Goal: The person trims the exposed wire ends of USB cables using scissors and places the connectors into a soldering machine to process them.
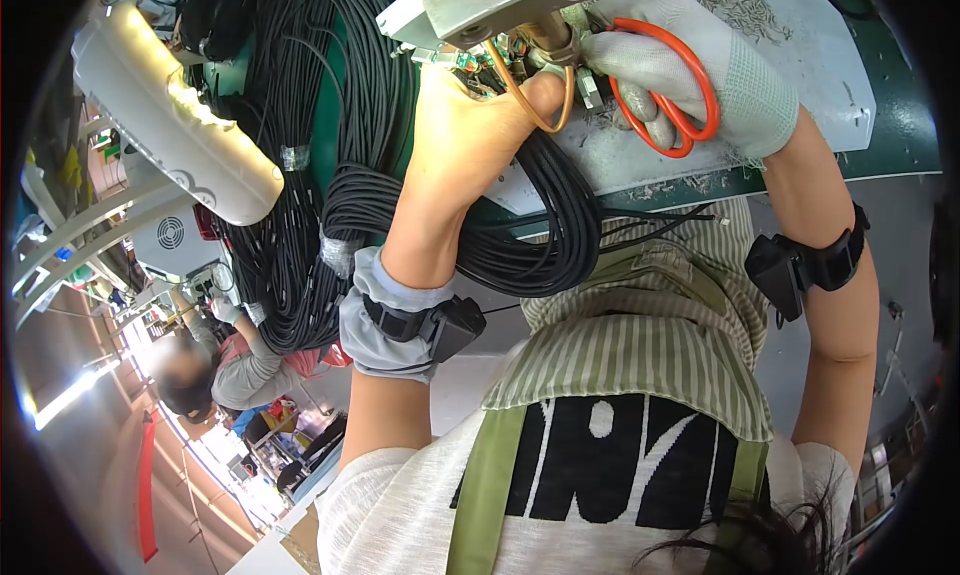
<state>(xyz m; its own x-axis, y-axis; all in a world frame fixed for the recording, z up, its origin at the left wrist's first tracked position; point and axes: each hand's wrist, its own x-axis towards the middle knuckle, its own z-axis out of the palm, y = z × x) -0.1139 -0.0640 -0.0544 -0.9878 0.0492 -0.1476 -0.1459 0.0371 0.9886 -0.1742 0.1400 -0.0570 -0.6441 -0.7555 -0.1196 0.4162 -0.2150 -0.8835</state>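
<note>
My bare left hand (470, 125) is closed around the upper end of a bundle of black cables (560, 215), under the metal head of a machine (500, 7). Most of its fingers are hidden. Small metal connectors (592, 93) stick out near my thumb. A copper-coloured rod loop (540, 115) hangs in front of that thumb. Beside it, my right hand (690, 70), in a pale glove, has its fingers in the red looped handles (712, 105) of what look like scissors. Their blades are hidden behind the hand and machine.
Many small grey offcuts (735, 10) lie scattered over a white board (825, 85) on the green table (905, 125). Thick coils of black cable (285, 265) hang at the left, beside a lit white lamp (180, 115). Another person (250, 370) works farther off at lower left.
</note>
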